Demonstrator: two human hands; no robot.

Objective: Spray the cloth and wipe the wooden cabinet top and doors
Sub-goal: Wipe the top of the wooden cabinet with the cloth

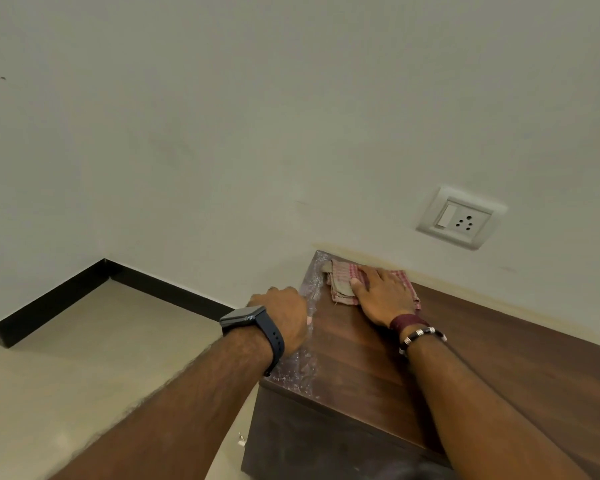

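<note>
Top-wiping step: cloth point(343, 282) is pressed flat by the right hand point(383, 294); cabinet point(499, 358) edge is gripped by the left hand point(284, 313); doors remain to be wiped.

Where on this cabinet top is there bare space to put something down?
The cabinet top is bare from the right forearm out to its right edge, bordered behind by the wall. The back left corner is crowded: the right hand presses the cloth there, and the left hand rests on the dusty left edge.
</note>
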